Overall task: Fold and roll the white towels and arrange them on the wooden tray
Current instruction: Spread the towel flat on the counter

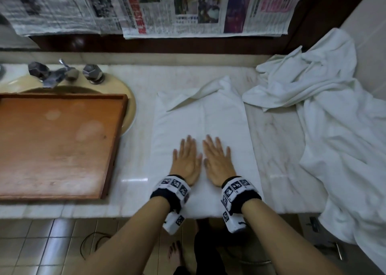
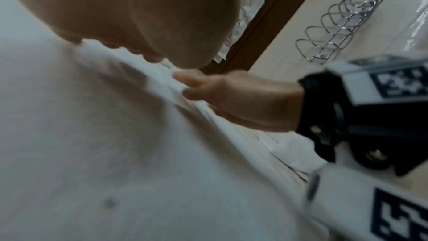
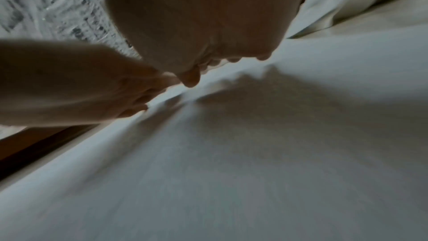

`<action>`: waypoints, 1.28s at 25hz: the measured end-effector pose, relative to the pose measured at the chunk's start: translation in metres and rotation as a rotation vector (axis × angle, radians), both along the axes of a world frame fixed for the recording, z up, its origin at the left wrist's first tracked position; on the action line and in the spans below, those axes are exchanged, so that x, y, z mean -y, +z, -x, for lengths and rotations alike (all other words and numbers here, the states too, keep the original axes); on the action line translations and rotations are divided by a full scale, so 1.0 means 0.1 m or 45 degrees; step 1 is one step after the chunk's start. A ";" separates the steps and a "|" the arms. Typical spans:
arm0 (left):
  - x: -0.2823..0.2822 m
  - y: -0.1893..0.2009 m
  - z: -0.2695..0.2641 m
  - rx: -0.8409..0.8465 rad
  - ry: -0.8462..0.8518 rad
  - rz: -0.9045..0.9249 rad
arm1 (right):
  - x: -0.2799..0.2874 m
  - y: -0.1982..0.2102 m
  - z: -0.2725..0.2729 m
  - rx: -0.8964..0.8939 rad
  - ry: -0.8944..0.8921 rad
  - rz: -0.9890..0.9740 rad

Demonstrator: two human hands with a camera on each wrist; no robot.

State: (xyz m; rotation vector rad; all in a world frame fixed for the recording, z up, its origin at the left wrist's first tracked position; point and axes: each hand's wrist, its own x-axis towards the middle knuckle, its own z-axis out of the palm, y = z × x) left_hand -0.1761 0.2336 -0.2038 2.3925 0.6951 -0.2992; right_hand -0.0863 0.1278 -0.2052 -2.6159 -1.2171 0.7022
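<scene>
Head view: I have 1 towel (image 1: 200, 124) folded into a long strip on the tabletop (image 1: 277, 141), long axis running away from me, far corner flipped up. My left hand (image 1: 186, 159) and right hand (image 1: 217, 159) press it flat, fingers straight, gripping nothing. Nothing is rolled yet; the tray (image 1: 117, 141) holds no towels, and a crumpled pile (image 1: 334, 107) waits.

Left wrist view: the right hand (image 2: 243, 98) lies on cloth.

Right wrist view: the left hand (image 3: 92, 87) lies flat too.

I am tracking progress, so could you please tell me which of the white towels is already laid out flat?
The folded towel in the middle of the counter, under both flat hands, beside the wooden tray. The other towel lies crumpled at the right.
</scene>
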 end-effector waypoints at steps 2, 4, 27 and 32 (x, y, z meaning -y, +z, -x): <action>-0.06 -0.08 -0.07 -0.031 -0.157 -0.101 | -0.01 -0.07 -0.17 0.010 0.124 0.060; -0.35 -0.21 0.05 -0.123 0.046 -0.204 | 0.18 -0.18 -0.46 0.033 -0.119 0.196; -1.60 0.14 -1.46 -0.002 0.271 -0.697 | -1.57 0.14 -2.47 0.312 0.254 -0.141; -1.91 0.34 -1.58 0.071 0.289 -0.645 | -1.80 0.14 -2.75 0.398 0.288 -0.119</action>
